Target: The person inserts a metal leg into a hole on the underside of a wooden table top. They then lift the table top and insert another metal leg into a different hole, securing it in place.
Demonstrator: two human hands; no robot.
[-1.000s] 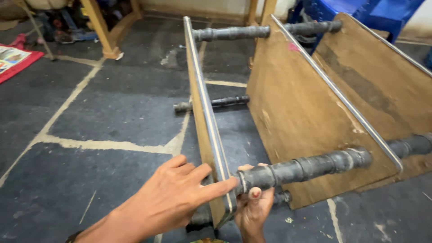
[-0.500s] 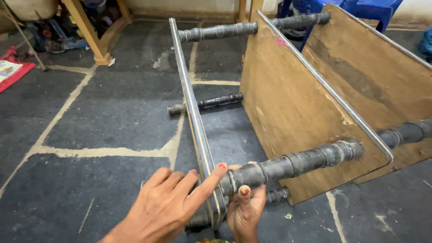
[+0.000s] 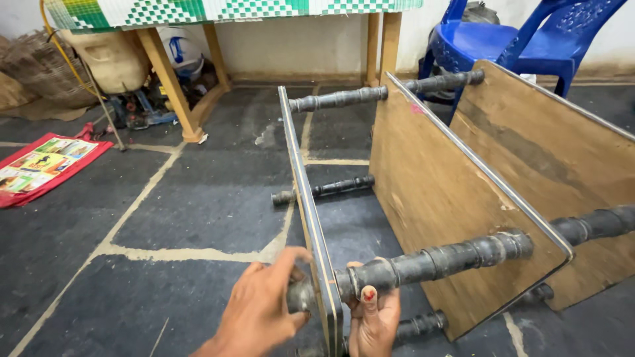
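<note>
A wooden rack lies on its side on the dark floor: three brown boards joined by black turned posts. My left hand [image 3: 261,311] grips the stub of a black post [image 3: 301,295] that pokes out on the left face of the nearest board [image 3: 311,205]. My right hand [image 3: 372,320] wraps the near black post [image 3: 436,260] from below, just right of that board, thumb up on it. This post runs right through the middle board [image 3: 443,198] toward the far board [image 3: 549,152].
A blue plastic chair [image 3: 509,39] stands behind the rack at the back right. A wooden table leg [image 3: 169,82] with a pale jug [image 3: 109,59] and clutter is at the back left. A red printed bag [image 3: 46,165] lies on the floor at left.
My left hand went from lying flat with fingers stretched on the board's edge to curling around the post stub. The view tilted up, showing more of the room.
</note>
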